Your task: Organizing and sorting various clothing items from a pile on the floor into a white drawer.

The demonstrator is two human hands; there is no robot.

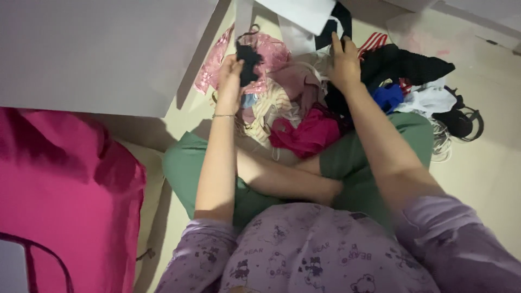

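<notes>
Left hand (230, 76): fingers closed in a pinch on a small black cloth (248, 61), held up at upper centre of frame above the pile. The cloth looks light, limp and soft; best taken by an edge or corner. Right hand (344, 62): fingers extended, pressed against a black and white garment (332, 27) at top centre; whether the grip is closed cannot be told. Below: heap of clothes (304, 111) on the floor (483, 173), before green trouser legs (187, 165). Pink bag (59, 195), lower left.
</notes>
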